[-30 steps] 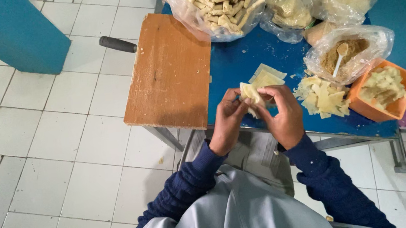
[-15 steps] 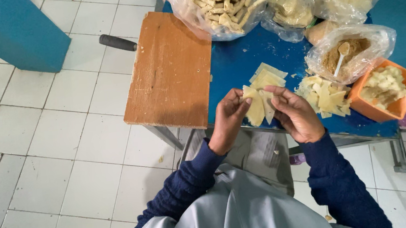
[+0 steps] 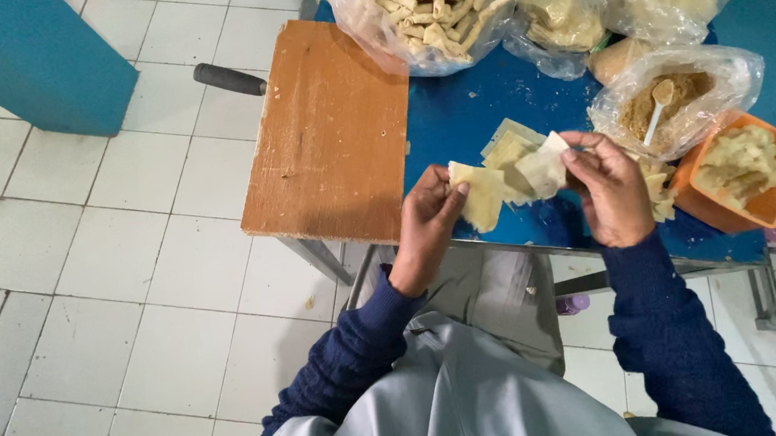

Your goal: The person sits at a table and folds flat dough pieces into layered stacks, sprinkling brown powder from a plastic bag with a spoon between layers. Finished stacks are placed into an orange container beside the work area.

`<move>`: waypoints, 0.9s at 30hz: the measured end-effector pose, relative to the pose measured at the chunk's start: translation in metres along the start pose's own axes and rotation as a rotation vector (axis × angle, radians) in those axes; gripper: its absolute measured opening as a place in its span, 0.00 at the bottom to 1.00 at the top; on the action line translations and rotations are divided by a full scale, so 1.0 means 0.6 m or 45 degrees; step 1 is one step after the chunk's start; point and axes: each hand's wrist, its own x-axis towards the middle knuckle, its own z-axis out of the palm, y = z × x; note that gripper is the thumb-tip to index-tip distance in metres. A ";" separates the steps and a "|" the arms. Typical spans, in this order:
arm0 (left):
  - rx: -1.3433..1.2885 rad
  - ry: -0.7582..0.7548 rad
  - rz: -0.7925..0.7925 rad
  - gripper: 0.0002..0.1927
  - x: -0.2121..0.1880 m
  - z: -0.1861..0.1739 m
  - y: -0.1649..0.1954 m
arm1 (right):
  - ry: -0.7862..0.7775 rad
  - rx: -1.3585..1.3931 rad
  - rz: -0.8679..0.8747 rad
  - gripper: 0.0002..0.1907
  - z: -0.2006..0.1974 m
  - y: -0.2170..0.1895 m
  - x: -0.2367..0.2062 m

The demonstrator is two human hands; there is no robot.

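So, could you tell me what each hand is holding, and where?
Left hand pinches one thin pastry wrapper at its edge; right hand pinches another wrapper by its corner.

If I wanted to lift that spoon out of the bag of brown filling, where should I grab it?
Probably by the free handle end of the white spoon, coming from above through the bag's open mouth. Its bowl rests on the brown filling while the handle slants down-left, clear of the filling.

head view: single camera worn on the person's head | faces steeply down, near top-down | close above both hands, blue table (image 3: 454, 115) ahead, tiled floor (image 3: 77, 279) to the left | no second view to overlap
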 end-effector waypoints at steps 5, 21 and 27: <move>-0.034 0.039 0.042 0.06 0.000 -0.003 0.012 | 0.231 -1.392 -0.784 0.21 0.025 -0.026 -0.006; -0.068 0.064 0.074 0.06 0.000 -0.011 0.002 | -0.069 -1.466 -0.883 0.36 0.090 -0.001 -0.065; -0.097 0.059 0.012 0.10 0.003 -0.004 -0.023 | -0.067 -0.869 -0.563 0.39 0.080 -0.033 -0.068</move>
